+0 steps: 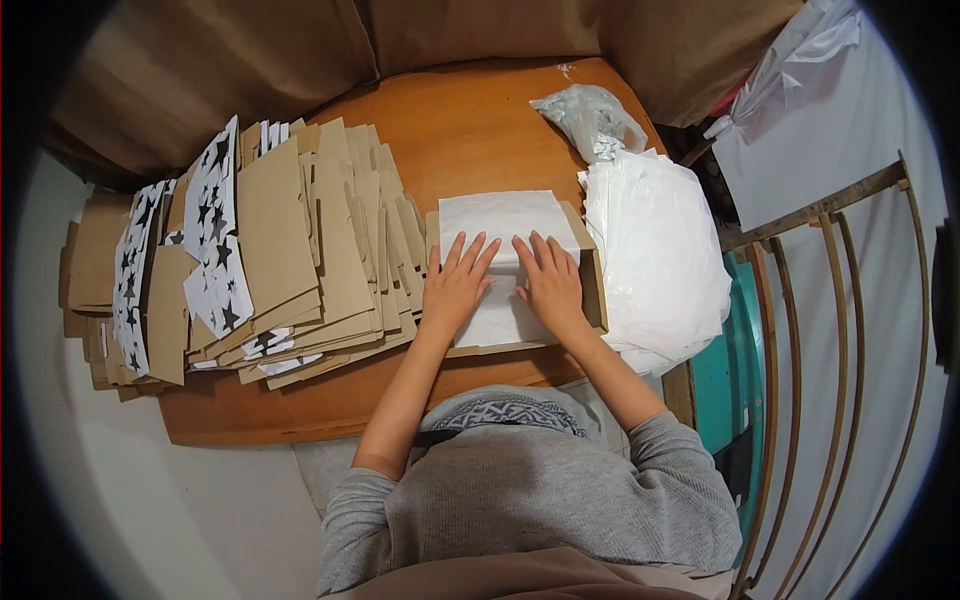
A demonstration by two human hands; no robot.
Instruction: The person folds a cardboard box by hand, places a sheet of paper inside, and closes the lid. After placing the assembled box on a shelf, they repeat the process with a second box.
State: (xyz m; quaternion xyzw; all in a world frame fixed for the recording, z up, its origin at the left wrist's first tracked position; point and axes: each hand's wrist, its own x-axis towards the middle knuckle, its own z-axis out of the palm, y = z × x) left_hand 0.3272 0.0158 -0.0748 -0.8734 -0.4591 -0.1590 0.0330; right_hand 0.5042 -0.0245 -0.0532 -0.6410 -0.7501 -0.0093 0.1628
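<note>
My left hand (457, 285) and right hand (553, 287), fingers spread, rest on white paper (500, 214) over an open cardboard box (594, 290), beside stacked sheets (655, 255).

1. Brown wooden bench (450, 115), its surface bare towards the back.
2. Left: piled flat cardboard pieces (275, 225), some star-printed.
3. Middle: a cardboard box (596, 295).
4. Right: stacked white sheets (655, 260).
5. Behind those: a plastic bag (603, 122).
</note>
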